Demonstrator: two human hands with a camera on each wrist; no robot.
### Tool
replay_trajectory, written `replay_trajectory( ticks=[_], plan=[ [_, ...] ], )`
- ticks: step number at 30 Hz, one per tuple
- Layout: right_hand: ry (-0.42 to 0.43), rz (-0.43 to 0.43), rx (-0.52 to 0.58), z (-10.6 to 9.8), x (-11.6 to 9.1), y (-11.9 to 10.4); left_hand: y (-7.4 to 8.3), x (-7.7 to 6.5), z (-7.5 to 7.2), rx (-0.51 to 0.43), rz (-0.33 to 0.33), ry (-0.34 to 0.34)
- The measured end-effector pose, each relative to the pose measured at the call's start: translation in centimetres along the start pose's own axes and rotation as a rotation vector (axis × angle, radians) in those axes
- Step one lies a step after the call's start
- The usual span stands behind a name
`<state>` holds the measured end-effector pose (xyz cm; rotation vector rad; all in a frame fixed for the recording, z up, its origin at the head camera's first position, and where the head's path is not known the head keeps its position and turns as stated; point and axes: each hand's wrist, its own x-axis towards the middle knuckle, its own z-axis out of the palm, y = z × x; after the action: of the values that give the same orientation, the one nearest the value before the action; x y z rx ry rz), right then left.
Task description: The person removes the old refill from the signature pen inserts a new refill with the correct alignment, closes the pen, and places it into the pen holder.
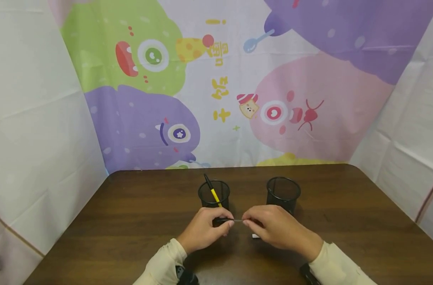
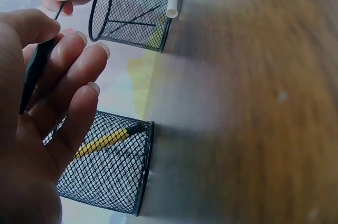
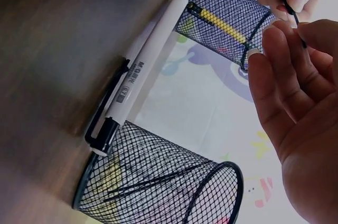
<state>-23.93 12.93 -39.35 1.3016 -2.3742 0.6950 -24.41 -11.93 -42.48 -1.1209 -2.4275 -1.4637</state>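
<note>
Arms: Cream-sleeved, both reach forward above a dark wood-grain table [image 1: 148,209] and angle inward, hands close together.
Left hand [image 1: 204,229]: Thumb and forefinger pinch a tapered black pen piece [image 2: 38,68]; the other fingers bend loosely.
Right hand [image 1: 277,226]: Thumb and fingertips pinch the thin rod [image 2: 59,11] protruding from that piece.
Black pen piece: Held in front of the left mesh cup [image 2: 116,182], where a yellow-and-black pen [image 1: 214,194] leans.
White pen barrel [image 3: 140,71]: Lies near the right mesh cup [image 3: 142,160].
</note>
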Motion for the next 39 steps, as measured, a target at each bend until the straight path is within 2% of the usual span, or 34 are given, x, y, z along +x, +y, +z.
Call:
replay_trajectory(
  ticks=[23, 39],
  plan=[
    [0.033, 0.008, -0.018, -0.4, -0.2, 0.4, -0.1, 0.2, 0.0, 0.047, 0.034, 0.027],
    [0.057, -0.009, -0.066, -0.3, -0.5, 1.0, -0.5, -0.1, -0.4, 0.041, 0.051, 0.056]
  ],
)
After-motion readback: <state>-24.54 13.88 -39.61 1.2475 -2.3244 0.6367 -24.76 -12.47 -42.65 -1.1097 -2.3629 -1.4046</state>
